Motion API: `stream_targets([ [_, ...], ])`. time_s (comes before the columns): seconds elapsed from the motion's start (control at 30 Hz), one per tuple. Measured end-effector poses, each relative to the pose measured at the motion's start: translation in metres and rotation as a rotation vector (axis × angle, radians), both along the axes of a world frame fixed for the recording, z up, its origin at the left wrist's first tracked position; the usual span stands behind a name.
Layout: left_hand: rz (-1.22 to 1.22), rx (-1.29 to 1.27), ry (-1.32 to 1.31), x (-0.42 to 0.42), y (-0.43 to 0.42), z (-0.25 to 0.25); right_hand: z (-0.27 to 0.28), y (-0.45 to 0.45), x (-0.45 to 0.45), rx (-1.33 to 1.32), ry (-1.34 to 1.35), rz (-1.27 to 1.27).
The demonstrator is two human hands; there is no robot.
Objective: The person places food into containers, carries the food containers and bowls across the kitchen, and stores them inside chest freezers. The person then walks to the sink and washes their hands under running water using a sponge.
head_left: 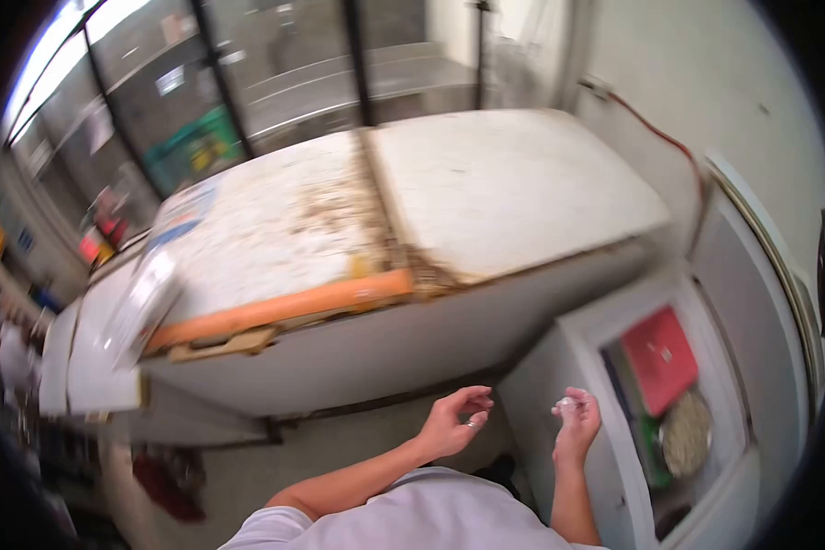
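Observation:
My left hand (454, 423) is raised in front of my body, with a ring on one finger. Its fingers are loosely bent and apart from the thumb, and nothing shows in them. My right hand (577, 423) is level with it, beside the open chest freezer (605, 390). Whitish residue marks its half-curled fingers, and I make out no object there. Inside the freezer are a red container or lid (660, 357) and a round bowl (686, 438) of pale, lumpy contents. Something green (653, 449) lies partly hidden beside the bowl.
A long white chest freezer (513, 192) stands ahead, its left top worn and stained. An orange tube-like bar (284, 308) lies along its front edge, near a clear plastic item (147, 298). The raised freezer lid (761, 275) leans at the right wall. Dark window bars (357, 64) stand behind.

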State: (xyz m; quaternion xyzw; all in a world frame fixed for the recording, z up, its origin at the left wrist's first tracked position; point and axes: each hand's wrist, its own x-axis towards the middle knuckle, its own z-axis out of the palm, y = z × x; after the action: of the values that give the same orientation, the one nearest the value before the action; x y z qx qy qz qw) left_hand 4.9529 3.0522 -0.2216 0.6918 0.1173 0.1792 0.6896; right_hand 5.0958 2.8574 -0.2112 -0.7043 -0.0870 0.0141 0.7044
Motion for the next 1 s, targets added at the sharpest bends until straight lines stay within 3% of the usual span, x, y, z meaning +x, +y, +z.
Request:
stream_targets([
  [0.13,0.271,-0.054,-0.035,-0.064,0.063,0.003,0.024,0.131,-0.066,0.046,0.120,0.490],
  [0.37,0.764,-0.126,-0.126,-0.155,0.123,0.029,0.052,0.249,-0.123,0.049,0.206,1.107],
  [0.5,1.157,-0.048,-0.231,-0.227,0.171,0.083,0.078,0.315,-0.148,0.111,0.303,1.386],
  [0.63,1.399,0.190,-0.285,-0.324,0.236,0.120,0.108,0.374,-0.194,0.118,0.413,1.620],
  [0.77,1.544,0.357,-0.144,-0.417,0.320,0.154,0.116,0.426,-0.261,-0.010,0.663,1.775],
  [0.87,1.538,0.884,0.177,-0.478,0.416,0.173,0.100,0.462,-0.330,-0.129,0.778,1.861],
  [0.97,1.334,0.948,0.607,-0.530,0.504,0.169,0.087,0.493,-0.411,-0.191,0.954,1.832],
  [1.0,1.241,0.775,0.724,-0.533,0.512,0.173,0.086,0.507,-0.434,-0.201,1.004,1.811],
])
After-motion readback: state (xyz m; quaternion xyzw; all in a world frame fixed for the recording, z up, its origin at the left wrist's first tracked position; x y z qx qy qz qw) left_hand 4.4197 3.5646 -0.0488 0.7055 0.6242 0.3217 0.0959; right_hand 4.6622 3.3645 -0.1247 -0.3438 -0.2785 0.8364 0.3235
